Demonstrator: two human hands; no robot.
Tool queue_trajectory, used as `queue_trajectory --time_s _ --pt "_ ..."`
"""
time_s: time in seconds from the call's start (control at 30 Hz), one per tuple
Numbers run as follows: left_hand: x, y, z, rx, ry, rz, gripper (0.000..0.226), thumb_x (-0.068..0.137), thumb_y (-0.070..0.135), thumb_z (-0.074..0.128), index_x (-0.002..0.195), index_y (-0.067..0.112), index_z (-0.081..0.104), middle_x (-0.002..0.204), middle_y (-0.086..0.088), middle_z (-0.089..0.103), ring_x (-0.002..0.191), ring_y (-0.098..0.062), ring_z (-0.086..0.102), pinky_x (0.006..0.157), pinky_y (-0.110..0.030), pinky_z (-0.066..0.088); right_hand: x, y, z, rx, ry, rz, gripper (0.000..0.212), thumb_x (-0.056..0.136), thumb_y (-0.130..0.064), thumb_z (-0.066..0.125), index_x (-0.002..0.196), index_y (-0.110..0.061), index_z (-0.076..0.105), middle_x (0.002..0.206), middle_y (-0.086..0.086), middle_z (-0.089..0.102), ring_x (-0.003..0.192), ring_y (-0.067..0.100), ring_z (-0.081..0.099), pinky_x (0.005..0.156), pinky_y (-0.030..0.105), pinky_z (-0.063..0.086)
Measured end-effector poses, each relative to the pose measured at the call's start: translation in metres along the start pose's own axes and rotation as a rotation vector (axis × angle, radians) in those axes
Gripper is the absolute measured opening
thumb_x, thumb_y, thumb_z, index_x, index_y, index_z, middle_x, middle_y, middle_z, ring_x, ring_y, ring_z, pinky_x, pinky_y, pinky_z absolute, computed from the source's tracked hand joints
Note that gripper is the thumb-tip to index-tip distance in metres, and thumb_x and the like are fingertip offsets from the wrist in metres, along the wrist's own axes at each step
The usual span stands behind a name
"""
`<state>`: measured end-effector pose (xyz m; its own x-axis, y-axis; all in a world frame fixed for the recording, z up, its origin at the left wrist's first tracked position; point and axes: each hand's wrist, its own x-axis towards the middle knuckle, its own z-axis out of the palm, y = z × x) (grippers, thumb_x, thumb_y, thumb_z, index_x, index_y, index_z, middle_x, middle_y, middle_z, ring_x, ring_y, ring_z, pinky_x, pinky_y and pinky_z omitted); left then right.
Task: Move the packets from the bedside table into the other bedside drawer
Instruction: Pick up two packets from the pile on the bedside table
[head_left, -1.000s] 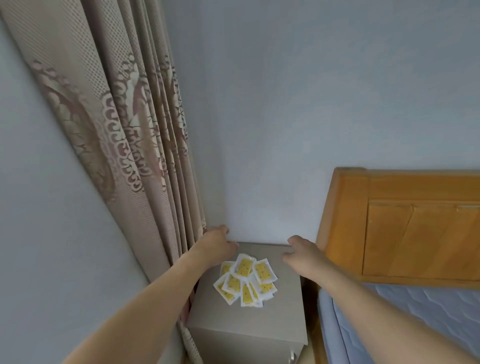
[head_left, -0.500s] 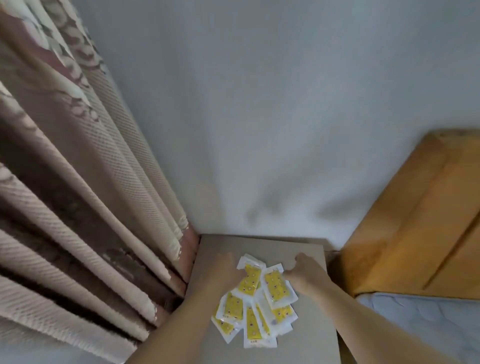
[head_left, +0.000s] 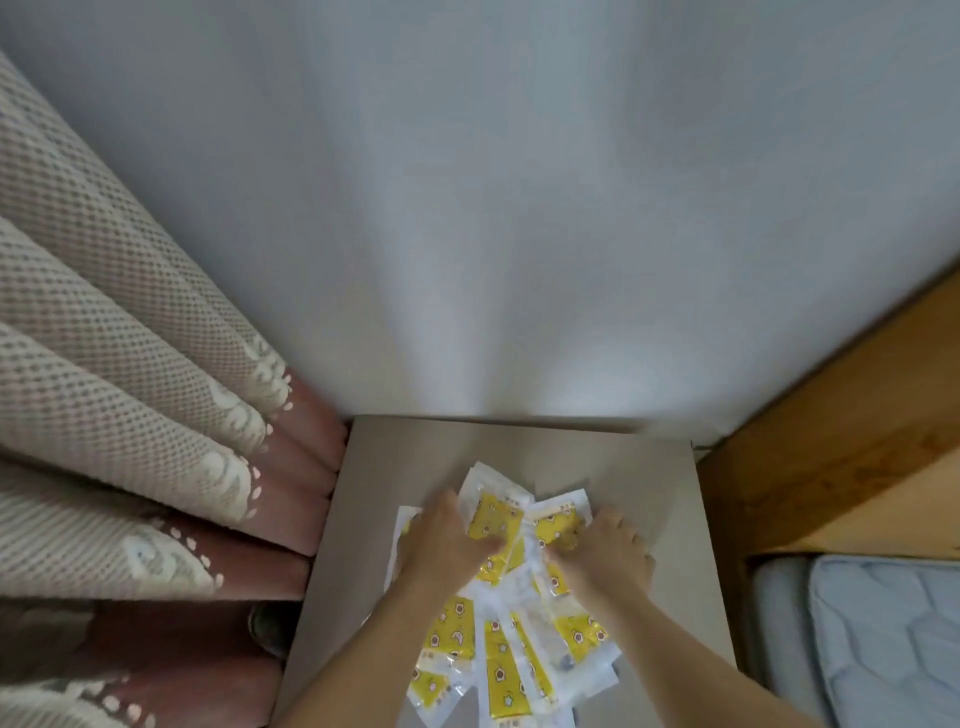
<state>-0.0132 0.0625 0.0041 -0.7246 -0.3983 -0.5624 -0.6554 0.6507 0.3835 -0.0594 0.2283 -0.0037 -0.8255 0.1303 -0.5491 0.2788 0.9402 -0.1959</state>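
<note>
A heap of several yellow-and-white packets (head_left: 498, 660) lies on the grey bedside table (head_left: 670, 519). My left hand (head_left: 447, 540) presses down on the heap's left side, fingers curled over the packets. My right hand (head_left: 605, 551) rests on the heap's right side, fingers bent around packet edges. Both hands touch the packets; the packets still lie on the tabletop. The lower end of the heap runs out of the frame's bottom edge.
A beige patterned curtain (head_left: 130, 441) hangs close against the table's left side. A plain white wall (head_left: 493, 208) stands behind it. A wooden headboard (head_left: 841, 452) and a blue quilted mattress (head_left: 883, 639) are on the right.
The view has dropped and closed in on the table. Both hands came down from the table's back edge onto the packets and have closed in from either side.
</note>
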Motion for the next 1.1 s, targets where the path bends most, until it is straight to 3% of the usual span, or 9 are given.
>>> queue_trajectory --time_s 0.23,0.33,0.4,0.5,0.63,0.7,0.8,0.93,1.1 --pt "-0.002 -0.007 -0.01 -0.184 0.102 0.046 0.034 0.087 0.038 0.066 0.105 0.028 0.039 0.084 0.009 0.062 0.072 -0.014 0.062 0.06 -0.031 0.049 0.006 0.0 0.001 0.184 -0.096 0.16 0.074 0.075 -0.051 0.072 0.133 -0.016 0.042 0.136 0.005 0.046 0.128 0.026 0.041 0.102 0.041 0.034" --pt "-0.003 -0.011 -0.005 -0.16 0.194 0.04 0.015 0.096 0.03 0.053 0.087 0.021 0.045 0.074 0.005 0.057 0.064 -0.015 0.055 0.061 -0.036 0.048 0.005 -0.001 0.004 0.258 -0.117 0.176 0.064 0.082 -0.042 0.067 0.133 -0.013 0.042 0.13 0.007 0.049 0.123 0.027 0.045 0.099 0.04 0.041" --pt "-0.005 -0.013 -0.002 -0.131 0.237 0.051 0.023 0.098 0.027 0.049 0.076 0.02 0.047 0.073 0.004 0.056 0.064 -0.014 0.052 0.063 -0.035 0.048 0.004 0.001 0.0 0.423 -0.113 0.172 0.04 0.088 -0.028 0.061 0.123 -0.011 0.05 0.102 0.005 0.061 0.094 0.024 0.06 0.081 0.035 0.051" --pt "-0.011 -0.012 -0.004 -0.082 0.299 0.105 0.028 0.098 0.024 0.051 0.071 0.019 0.053 0.083 0.006 0.057 0.069 -0.013 0.056 0.064 -0.031 0.047 -0.001 0.004 -0.013 0.635 -0.085 0.128 0.017 0.095 -0.011 0.049 0.11 -0.005 0.052 0.076 0.002 0.054 0.061 0.015 0.051 0.057 0.028 0.041" --pt "-0.029 0.007 -0.023 0.094 0.241 0.149 0.019 0.099 0.022 0.047 0.098 0.014 0.064 0.11 0.0 0.06 0.097 -0.022 0.061 0.071 -0.027 0.04 -0.021 0.005 -0.055 0.653 0.001 0.046 0.02 0.095 -0.016 0.051 0.114 -0.009 0.055 0.094 0.002 0.059 0.072 0.014 0.053 0.068 0.029 0.04" --pt "-0.055 0.023 -0.039 0.073 0.215 0.114 0.018 0.099 0.021 0.044 0.093 0.015 0.06 0.1 -0.002 0.064 0.09 -0.023 0.062 0.065 -0.027 0.039 -0.04 0.007 -0.087 0.661 0.017 0.026 0.02 0.095 -0.017 0.052 0.112 -0.009 0.057 0.101 0.005 0.063 0.08 0.018 0.056 0.071 0.029 0.04" --pt "-0.111 0.051 -0.073 -0.187 0.172 0.058 0.021 0.099 0.021 0.041 0.082 0.013 0.051 0.082 -0.004 0.061 0.074 -0.02 0.055 0.061 -0.03 0.039 -0.084 0.018 -0.15 0.657 0.025 0.031 0.022 0.097 -0.014 0.046 0.114 -0.003 0.057 0.109 0.013 0.062 0.101 0.031 0.06 0.078 0.034 0.044" --pt "-0.197 0.097 -0.125 -0.819 0.116 -0.068 0.02 0.092 0.016 0.048 0.072 0.016 0.048 0.071 -0.005 0.046 0.067 -0.02 0.045 0.066 -0.03 0.04 -0.165 0.043 -0.239 0.872 0.039 0.049 0.021 0.094 -0.009 0.048 0.11 0.001 0.058 0.099 0.016 0.059 0.084 0.026 0.056 0.062 0.031 0.046" --pt "-0.272 0.167 -0.164 -1.311 -0.048 0.012 0.011 0.097 0.01 0.049 0.106 0.013 0.056 0.096 -0.009 0.06 0.083 -0.026 0.06 0.076 -0.039 0.053 -0.243 0.068 -0.321 1.058 0.111 0.013 0.021 0.093 -0.009 0.048 0.109 -0.007 0.062 0.108 0.018 0.066 0.097 0.036 0.065 0.086 0.043 0.055"
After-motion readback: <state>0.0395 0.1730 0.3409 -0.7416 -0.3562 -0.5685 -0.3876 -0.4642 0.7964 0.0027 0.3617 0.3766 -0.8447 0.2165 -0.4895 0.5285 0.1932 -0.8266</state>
